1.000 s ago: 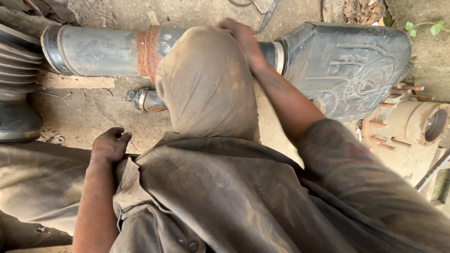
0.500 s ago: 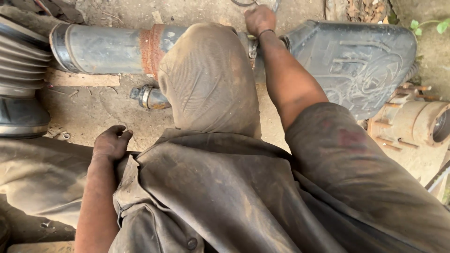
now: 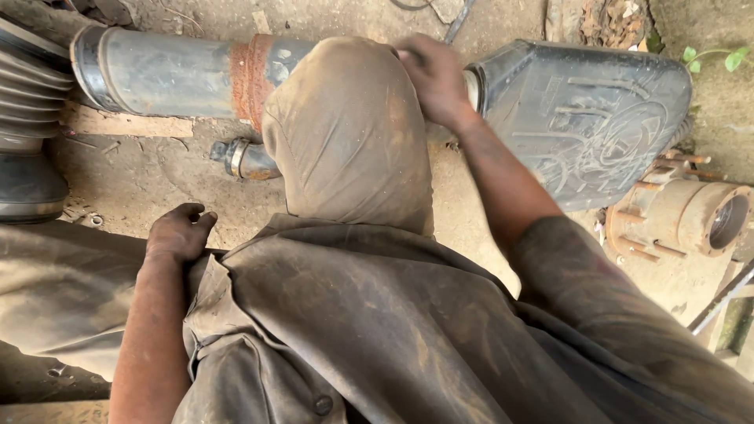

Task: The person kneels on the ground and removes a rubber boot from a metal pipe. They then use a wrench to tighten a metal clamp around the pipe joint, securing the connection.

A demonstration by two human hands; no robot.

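While the right hand curls, grip unclear, at the joint between grey pipe and black housing behind the raised knee, work it squarely, keeping the loosely closed, empty left hand braced on the thigh.

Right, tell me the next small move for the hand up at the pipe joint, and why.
Probably settle the right hand firmly on the joint where the grey pipe meets the black housing. It looks blurred, so it is not yet steady, and the raised knee hides most of that joint.
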